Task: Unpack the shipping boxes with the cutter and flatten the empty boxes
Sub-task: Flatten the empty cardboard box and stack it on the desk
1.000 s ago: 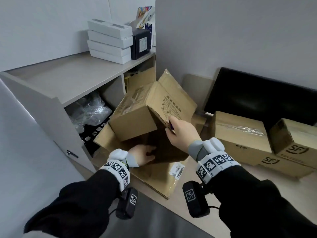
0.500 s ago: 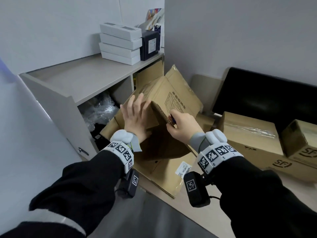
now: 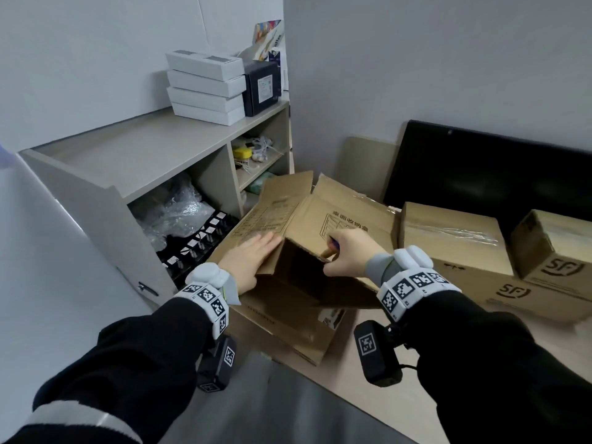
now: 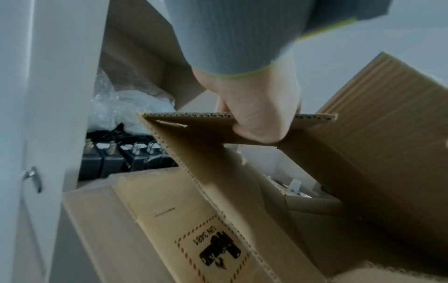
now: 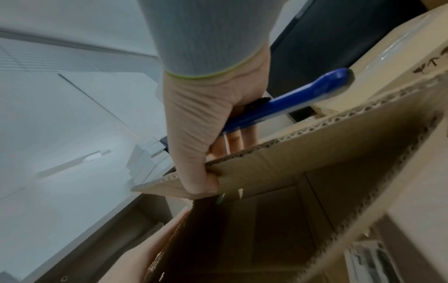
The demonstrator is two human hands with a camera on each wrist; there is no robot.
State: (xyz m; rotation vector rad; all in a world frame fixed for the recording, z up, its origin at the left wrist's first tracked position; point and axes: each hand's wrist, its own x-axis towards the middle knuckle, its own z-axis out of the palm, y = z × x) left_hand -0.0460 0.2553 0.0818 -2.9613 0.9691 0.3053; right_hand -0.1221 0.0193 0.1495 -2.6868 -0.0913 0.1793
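Note:
An empty brown box point(image 3: 336, 216), open at the near end, lies half collapsed on a flattened box point(image 3: 288, 325) at the desk's left. My left hand point(image 3: 253, 261) lies on its left panel, thumb hooked under the cardboard edge point(image 4: 194, 116) in the left wrist view. My right hand point(image 3: 349, 251) pinches the top panel's edge point(image 5: 315, 153) with its thumb. The same hand holds the blue cutter point(image 5: 290, 99) in its palm. Only the cutter's tip point(image 3: 333, 242) shows in the head view.
Two taped SF boxes point(image 3: 455, 248) point(image 3: 557, 248) stand on the desk at the right, before a black monitor point(image 3: 480, 174). An open cabinet point(image 3: 128, 155) at the left holds plastic wrap and black parts; white cartons point(image 3: 205, 88) are stacked on top.
The box has come down from a raised tilt and is squashed lower onto the flattened one. My left hand moved from under it onto its left panel. The right hand's hold is unchanged.

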